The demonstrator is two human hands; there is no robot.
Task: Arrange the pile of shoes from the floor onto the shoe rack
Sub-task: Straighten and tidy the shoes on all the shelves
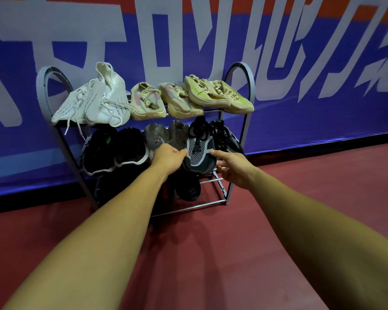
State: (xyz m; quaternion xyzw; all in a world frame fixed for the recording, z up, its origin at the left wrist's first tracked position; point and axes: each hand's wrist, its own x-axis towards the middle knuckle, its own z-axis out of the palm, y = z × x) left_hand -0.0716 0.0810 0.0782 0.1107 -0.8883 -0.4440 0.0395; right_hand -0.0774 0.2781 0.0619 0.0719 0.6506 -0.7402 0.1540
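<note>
A grey metal shoe rack (249, 86) stands against the wall. Its top shelf holds white knit sneakers (103, 101) on the left and several beige sneakers (188, 97) to the right. The middle shelf carries black shoes with white soles (117, 151), grey shoes (159, 135) and a black-and-grey mesh shoe (198, 151) with its partner (227, 139) beside it. My left hand (168, 158) touches the mesh shoe's left edge. My right hand (232, 167) grips its right edge near the toe. A dark shoe (188, 186) lies on the bottom shelf, partly hidden by my left arm.
Red floor (278, 198) spreads in front of the rack and to its right. A blue banner wall (323, 104) with large white letters runs behind the rack. The right part of the bottom shelf's bars (211, 203) is bare.
</note>
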